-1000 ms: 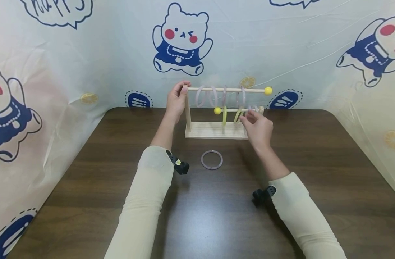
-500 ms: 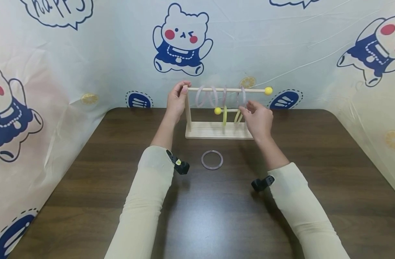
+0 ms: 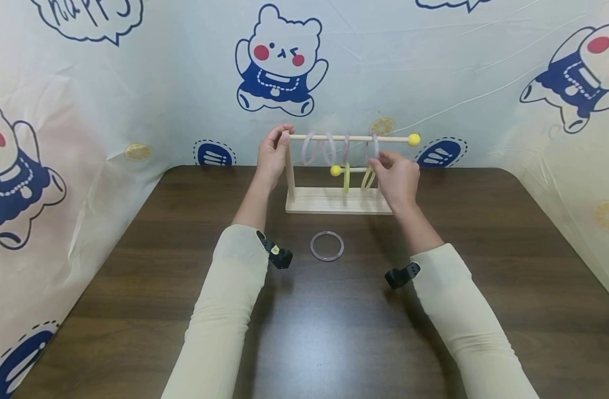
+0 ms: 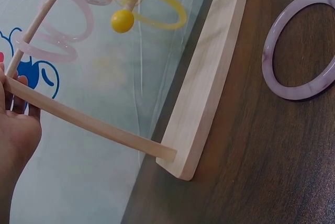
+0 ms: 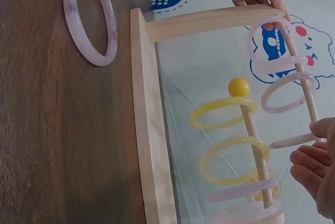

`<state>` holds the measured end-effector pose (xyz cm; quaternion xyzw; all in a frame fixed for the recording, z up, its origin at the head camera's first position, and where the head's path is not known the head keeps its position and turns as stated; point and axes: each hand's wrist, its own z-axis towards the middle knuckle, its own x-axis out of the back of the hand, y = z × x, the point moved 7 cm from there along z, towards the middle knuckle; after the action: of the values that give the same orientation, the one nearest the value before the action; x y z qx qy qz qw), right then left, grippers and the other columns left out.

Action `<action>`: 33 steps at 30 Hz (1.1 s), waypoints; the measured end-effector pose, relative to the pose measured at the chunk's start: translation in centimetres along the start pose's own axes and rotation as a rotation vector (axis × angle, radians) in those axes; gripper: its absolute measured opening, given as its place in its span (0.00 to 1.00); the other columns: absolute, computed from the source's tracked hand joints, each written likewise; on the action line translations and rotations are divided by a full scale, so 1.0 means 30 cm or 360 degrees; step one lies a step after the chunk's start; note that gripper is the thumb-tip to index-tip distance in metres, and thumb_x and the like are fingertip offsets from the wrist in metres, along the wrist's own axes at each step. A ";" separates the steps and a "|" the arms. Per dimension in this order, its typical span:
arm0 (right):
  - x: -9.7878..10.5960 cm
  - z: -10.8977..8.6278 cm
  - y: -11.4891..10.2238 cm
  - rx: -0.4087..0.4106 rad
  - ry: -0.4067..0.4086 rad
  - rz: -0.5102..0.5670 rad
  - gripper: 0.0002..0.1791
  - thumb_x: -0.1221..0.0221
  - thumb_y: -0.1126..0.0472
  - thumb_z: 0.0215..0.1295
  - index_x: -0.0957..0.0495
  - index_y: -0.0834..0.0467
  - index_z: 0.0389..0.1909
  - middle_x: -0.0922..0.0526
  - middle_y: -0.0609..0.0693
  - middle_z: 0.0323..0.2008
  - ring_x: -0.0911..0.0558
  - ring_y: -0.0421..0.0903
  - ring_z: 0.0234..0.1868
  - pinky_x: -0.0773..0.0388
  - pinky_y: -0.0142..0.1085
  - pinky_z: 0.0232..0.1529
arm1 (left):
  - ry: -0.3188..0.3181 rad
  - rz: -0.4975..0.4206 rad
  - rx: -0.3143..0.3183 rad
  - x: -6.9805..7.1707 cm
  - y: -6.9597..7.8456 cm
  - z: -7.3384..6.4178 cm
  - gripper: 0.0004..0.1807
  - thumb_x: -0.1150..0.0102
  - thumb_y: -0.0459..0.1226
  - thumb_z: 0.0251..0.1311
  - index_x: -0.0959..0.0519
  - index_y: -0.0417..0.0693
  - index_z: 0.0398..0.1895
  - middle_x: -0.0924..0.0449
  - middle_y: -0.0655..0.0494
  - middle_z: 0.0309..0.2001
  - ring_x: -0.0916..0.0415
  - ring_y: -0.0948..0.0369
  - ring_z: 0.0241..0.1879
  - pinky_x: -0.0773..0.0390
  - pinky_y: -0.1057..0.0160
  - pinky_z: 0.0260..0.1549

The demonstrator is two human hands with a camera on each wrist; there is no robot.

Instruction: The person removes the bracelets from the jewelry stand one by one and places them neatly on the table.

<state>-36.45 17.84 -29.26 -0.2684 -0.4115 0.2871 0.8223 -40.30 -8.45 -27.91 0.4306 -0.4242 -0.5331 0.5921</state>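
Note:
In the head view, a pale wooden bangle rack point(image 3: 334, 201) stands on the table, with a longer upper rod and a shorter lower one. My left hand point(image 3: 271, 160) grips the rack's top left corner, thumb in front. My right hand point(image 3: 398, 178) pinches the lower part of a pale purple bangle point(image 3: 376, 144) hanging toward the right of the upper rod. Other pinkish bangles point(image 4: 89, 22) hang further left on that rod. Yellow bangles point(image 5: 201, 125) and paler ones hang on the lower rod. My right hand hides the rack's right end in the head view.
A loose purple bangle point(image 3: 327, 260) lies flat on the brown table point(image 3: 304, 332) in front of the rack. Yellow balls cap the upper rod point(image 3: 413, 140) and the lower rod point(image 5: 238, 87). A printed curtain point(image 3: 184, 83) hangs right behind.
My right hand has risen from the lower rod's right end to the bangle on the upper rod, its forearm moving forward. My left hand keeps its grip on the rack.

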 end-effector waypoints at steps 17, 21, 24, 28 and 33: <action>-0.012 0.011 -0.008 -0.0060 0.0020 0.0006 0.13 0.39 0.58 0.60 0.17 0.62 0.41 0.16 0.56 0.35 0.16 0.47 0.37 0.24 0.40 0.35 | 0.0024 -0.0014 -0.0050 0.005 -0.062 0.044 0.17 0.55 0.42 0.66 0.27 0.44 0.53 0.26 0.53 0.53 0.33 0.62 0.54 0.36 0.68 0.54; -0.009 0.013 -0.009 -0.0047 0.0049 0.0001 0.12 0.39 0.59 0.61 0.17 0.63 0.40 0.16 0.56 0.35 0.16 0.47 0.36 0.23 0.39 0.35 | 0.0027 0.0005 -0.0065 0.006 -0.073 0.053 0.18 0.55 0.44 0.66 0.27 0.46 0.53 0.26 0.55 0.52 0.33 0.63 0.54 0.36 0.67 0.54; -0.008 0.013 -0.009 -0.0043 0.0063 0.0004 0.12 0.39 0.60 0.61 0.17 0.63 0.40 0.16 0.56 0.35 0.16 0.47 0.36 0.22 0.38 0.36 | 0.0022 0.0004 -0.0054 0.004 -0.073 0.053 0.18 0.55 0.44 0.65 0.27 0.46 0.54 0.26 0.55 0.53 0.33 0.63 0.54 0.36 0.67 0.55; -0.004 0.011 -0.012 -0.0030 0.0090 0.0010 0.11 0.39 0.60 0.60 0.17 0.63 0.39 0.16 0.57 0.35 0.16 0.47 0.36 0.22 0.38 0.36 | 0.0018 -0.0006 -0.0039 0.006 -0.070 0.050 0.19 0.55 0.44 0.66 0.27 0.45 0.54 0.26 0.54 0.53 0.33 0.62 0.55 0.37 0.66 0.56; 0.004 0.009 -0.016 0.0001 0.0140 0.0018 0.11 0.38 0.61 0.59 0.17 0.64 0.38 0.16 0.58 0.35 0.16 0.49 0.36 0.22 0.39 0.37 | 0.0021 -0.0025 -0.0031 0.007 -0.071 0.051 0.19 0.55 0.43 0.66 0.27 0.44 0.55 0.26 0.52 0.54 0.33 0.62 0.56 0.38 0.67 0.56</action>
<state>-36.49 17.66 -28.73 -0.2829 -0.3733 0.2798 0.8380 -42.31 -8.87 -29.54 0.4315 -0.4117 -0.5390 0.5949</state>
